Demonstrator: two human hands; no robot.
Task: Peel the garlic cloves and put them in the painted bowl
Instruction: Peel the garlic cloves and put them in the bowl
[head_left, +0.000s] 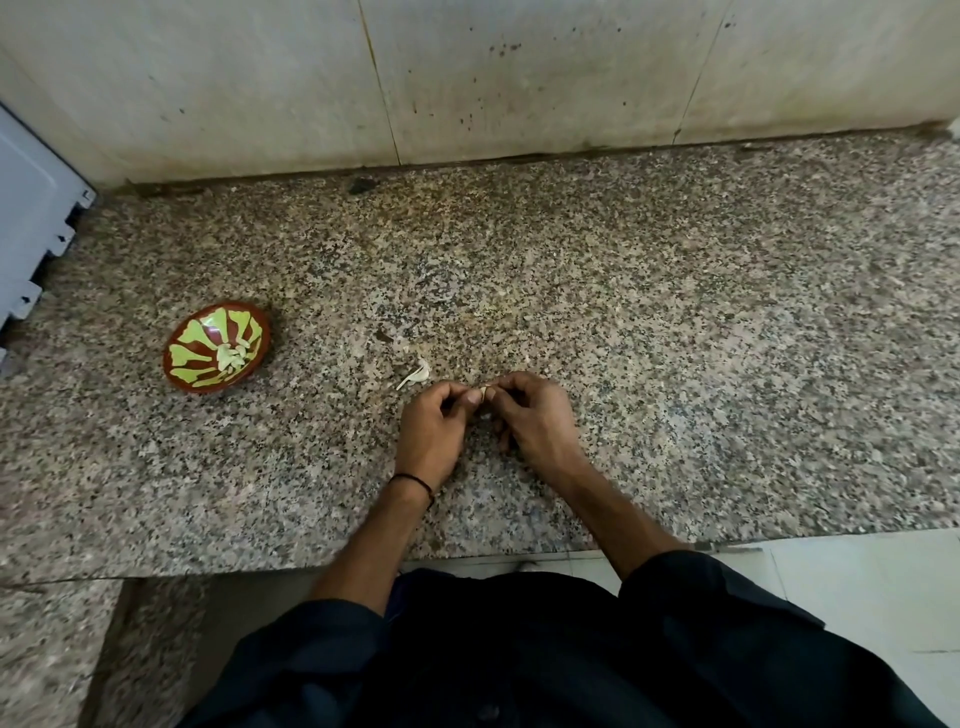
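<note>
A small garlic clove (484, 392) is pinched between the fingertips of my left hand (434, 431) and my right hand (535, 421), just above the granite counter (675, 338). Most of the clove is hidden by my fingers. The painted bowl (179, 340), red-brown with green leaf shapes, sits on the counter well to the left of my hands. Several pale peeled cloves (232, 357) lie at its bottom. A white strip of garlic skin (415, 375) lies on the counter just beyond my left hand.
A stained tiled wall (467, 78) closes the back of the counter. A light blue-grey appliance (31, 208) stands at the far left edge. The counter's front edge (363, 564) runs just before my dark sleeves.
</note>
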